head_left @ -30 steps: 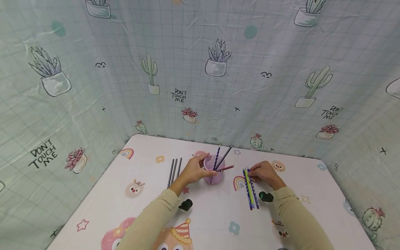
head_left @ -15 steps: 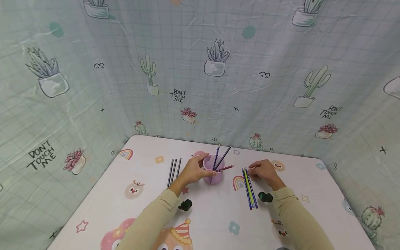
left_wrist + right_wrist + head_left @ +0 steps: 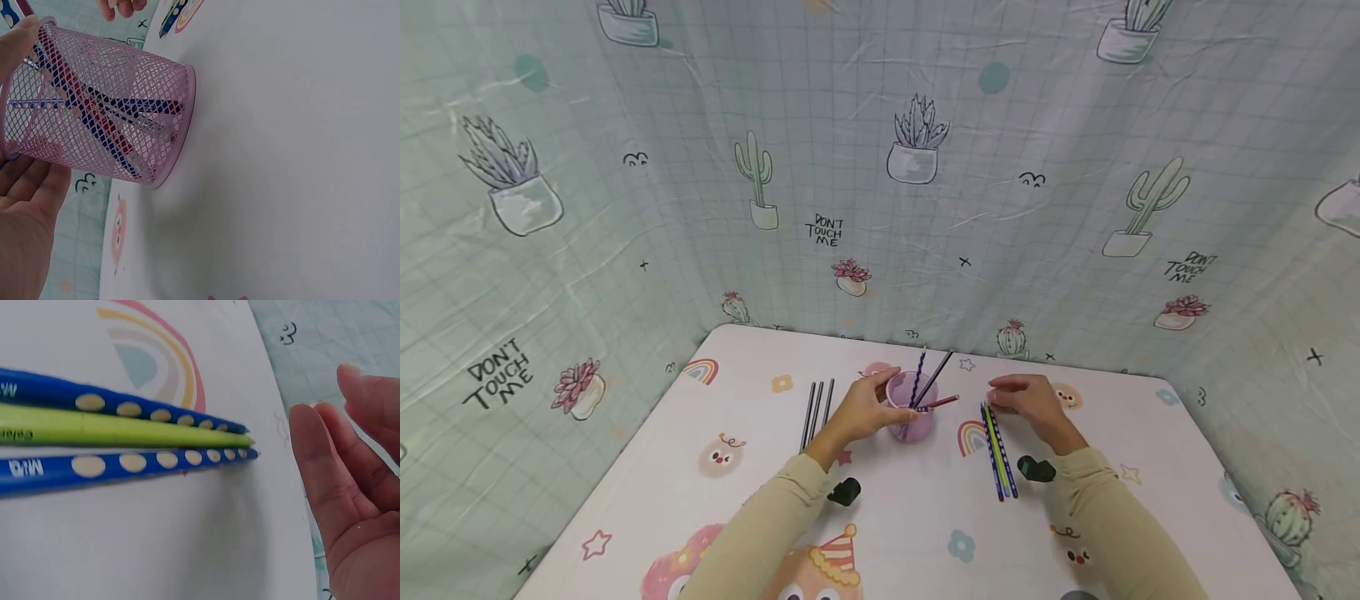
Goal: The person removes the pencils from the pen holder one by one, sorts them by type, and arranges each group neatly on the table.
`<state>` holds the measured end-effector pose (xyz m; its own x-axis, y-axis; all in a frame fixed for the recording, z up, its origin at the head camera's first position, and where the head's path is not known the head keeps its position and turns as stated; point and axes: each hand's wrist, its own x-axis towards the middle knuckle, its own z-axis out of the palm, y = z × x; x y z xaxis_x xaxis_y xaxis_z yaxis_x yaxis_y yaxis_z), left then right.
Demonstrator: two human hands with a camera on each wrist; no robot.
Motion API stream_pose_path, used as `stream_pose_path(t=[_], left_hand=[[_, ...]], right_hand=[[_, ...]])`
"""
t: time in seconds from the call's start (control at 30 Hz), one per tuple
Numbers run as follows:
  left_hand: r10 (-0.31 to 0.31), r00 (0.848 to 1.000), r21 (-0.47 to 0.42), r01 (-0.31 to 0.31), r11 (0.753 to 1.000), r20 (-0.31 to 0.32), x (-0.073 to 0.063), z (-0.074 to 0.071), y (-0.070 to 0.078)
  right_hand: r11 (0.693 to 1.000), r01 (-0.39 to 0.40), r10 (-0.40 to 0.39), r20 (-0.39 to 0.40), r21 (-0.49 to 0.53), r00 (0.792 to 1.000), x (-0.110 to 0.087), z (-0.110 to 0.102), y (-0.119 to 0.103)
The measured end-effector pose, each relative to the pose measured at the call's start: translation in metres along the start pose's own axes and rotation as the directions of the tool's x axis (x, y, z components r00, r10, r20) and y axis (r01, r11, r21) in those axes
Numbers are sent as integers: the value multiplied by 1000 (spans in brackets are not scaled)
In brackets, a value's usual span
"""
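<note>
My left hand (image 3: 867, 410) grips a pink mesh pencil cup (image 3: 912, 432), thumb at the near rim and fingers round the far side. Inside the cup several pencils lean at different angles, among them a blue-patterned one (image 3: 918, 379), a dark one (image 3: 935, 377) and a red one (image 3: 944, 402). To the right, two blue dotted pencils (image 3: 62, 478) lie side by side on the table with a lime-green pencil (image 3: 125, 428) between them. My right hand (image 3: 1033, 406) is just beyond their tips, apart from them, with its fingers extended and nothing in them.
Several dark, slim pencils (image 3: 816, 412) lie in a row left of the cup, partly behind my left forearm. The white table (image 3: 917, 508) has printed cartoon figures. A cactus-print cloth (image 3: 865, 175) hangs round its back and sides. Dark wrist devices (image 3: 845, 492) show by both sleeves.
My right hand has drawn back from the row of blue and green pencils, and its fingers have straightened. The left hand and the cup stay in place.
</note>
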<state>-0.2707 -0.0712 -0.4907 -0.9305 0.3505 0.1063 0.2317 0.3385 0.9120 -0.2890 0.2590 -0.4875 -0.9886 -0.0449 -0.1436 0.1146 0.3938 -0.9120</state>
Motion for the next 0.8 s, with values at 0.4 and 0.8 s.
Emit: stream_pose_path(t=[0.4, 0.8], left_hand=[[1, 1000, 8, -1, 1000, 4, 0, 0, 1], [19, 1000, -4, -19, 1000, 7, 1, 0, 1]], right_hand=[[997, 64, -66, 44, 42, 997, -1, 13, -9], [984, 180, -179, 100, 5, 979, -4, 25, -15]])
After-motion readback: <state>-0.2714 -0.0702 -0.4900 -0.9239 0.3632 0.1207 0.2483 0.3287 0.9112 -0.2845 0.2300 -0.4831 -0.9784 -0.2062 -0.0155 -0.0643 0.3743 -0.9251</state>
